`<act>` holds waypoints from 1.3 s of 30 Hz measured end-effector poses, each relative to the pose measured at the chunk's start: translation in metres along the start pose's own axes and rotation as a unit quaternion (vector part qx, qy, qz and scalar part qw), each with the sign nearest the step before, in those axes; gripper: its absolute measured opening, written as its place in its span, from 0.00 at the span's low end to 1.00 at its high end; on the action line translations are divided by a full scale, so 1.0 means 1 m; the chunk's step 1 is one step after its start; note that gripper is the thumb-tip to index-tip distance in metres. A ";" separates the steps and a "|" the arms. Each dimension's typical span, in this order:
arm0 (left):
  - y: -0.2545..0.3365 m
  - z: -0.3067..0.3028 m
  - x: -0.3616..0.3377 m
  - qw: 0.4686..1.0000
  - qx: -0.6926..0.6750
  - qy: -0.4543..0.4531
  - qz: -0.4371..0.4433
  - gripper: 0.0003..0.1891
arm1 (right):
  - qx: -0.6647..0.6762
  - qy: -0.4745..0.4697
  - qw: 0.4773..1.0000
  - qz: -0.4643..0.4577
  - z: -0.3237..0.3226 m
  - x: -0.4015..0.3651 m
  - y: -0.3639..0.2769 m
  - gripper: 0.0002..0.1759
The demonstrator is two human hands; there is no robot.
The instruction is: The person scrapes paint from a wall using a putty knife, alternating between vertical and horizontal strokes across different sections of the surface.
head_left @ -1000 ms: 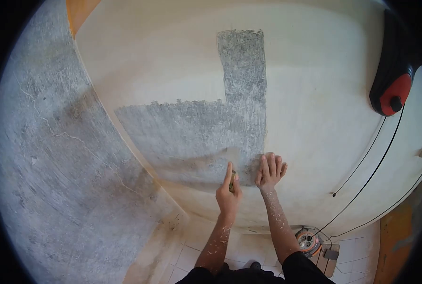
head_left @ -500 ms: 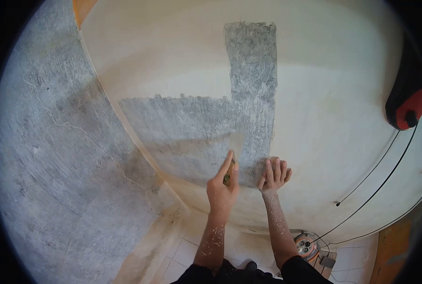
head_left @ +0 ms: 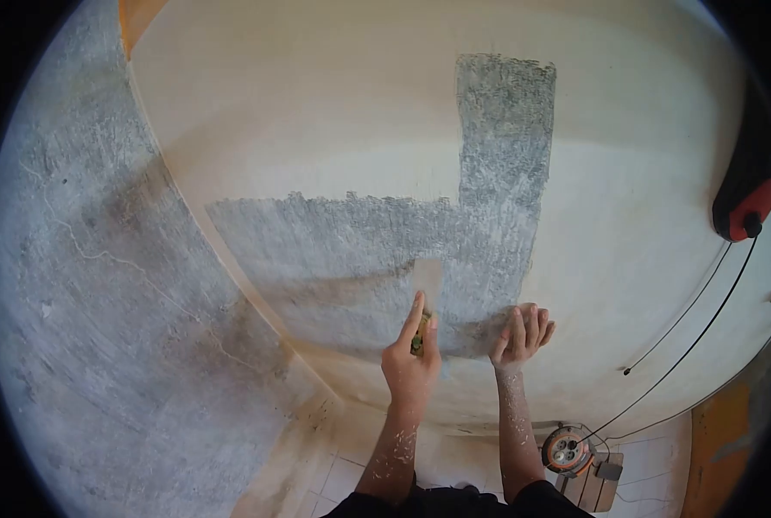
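Note:
My left hand is closed round the handle of a scraper, index finger stretched up toward its flat blade. The blade lies against a rough grey patch on the wall, where the cream paint is gone. To the right, my right hand rests on the wall at the patch's lower right edge, its fingers extended and slightly bent, holding nothing. Pale flakes cling to both forearms. Most of the scraper's handle is hidden by my fingers.
A grey, cracked side wall meets this wall at the left corner. At right hangs a black and red object with cords. Below, an orange cable reel sits by a small wooden stool on the tiled floor.
The camera view has shifted, so the patch sits farther right and lower. Relative to the patch, the scraper has moved left. My right hand stays at the lower right edge.

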State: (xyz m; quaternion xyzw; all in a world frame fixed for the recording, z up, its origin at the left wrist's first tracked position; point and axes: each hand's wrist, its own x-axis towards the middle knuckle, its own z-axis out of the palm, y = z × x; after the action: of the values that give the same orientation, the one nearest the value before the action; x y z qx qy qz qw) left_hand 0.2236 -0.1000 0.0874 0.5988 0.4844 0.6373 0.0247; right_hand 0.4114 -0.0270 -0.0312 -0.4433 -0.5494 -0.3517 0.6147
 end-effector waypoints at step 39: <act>-0.033 -0.054 0.079 0.992 -0.064 -0.105 0.002 0.24 | -0.104 -0.174 0.958 0.203 -0.029 0.030 -0.074 0.31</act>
State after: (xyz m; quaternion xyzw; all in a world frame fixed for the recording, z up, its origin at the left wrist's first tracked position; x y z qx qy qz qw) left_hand 0.1408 -0.0660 0.1343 0.6604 0.4360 0.6009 0.1125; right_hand 0.3587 -0.0792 0.0102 -0.6616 -0.5064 -0.1919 0.5187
